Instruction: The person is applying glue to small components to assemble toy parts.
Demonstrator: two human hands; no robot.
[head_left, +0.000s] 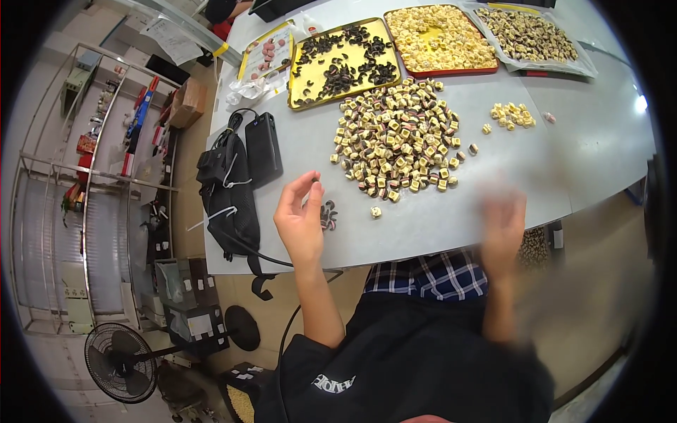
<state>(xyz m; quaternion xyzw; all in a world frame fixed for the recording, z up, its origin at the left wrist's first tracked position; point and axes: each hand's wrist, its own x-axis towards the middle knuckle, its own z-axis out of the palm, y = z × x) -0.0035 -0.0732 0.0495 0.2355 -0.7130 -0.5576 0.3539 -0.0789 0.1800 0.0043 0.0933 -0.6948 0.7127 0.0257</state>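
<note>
My left hand (299, 217) is raised over the table's near edge, thumb and fingertips drawn together in a pinch. Whatever lies between them is too small to make out. Just beside it on the table is a small group of dark curved pieces (328, 215). My right hand (502, 222) is smeared by motion above the near edge, so its fingers do not show clearly. Beyond both hands spreads a large heap of small cream, dark and pink cube-like pieces (396, 141). One loose cream piece (376, 211) lies in front of it.
Along the back stand a yellow tray of dark curved pieces (300, 93), a tray of cream pieces (451, 44) and a bagged tray of mixed pieces (525, 35). A small cream pile (513, 116) lies right. A power bank (264, 144) and black pouch (229, 190) with cables lie left.
</note>
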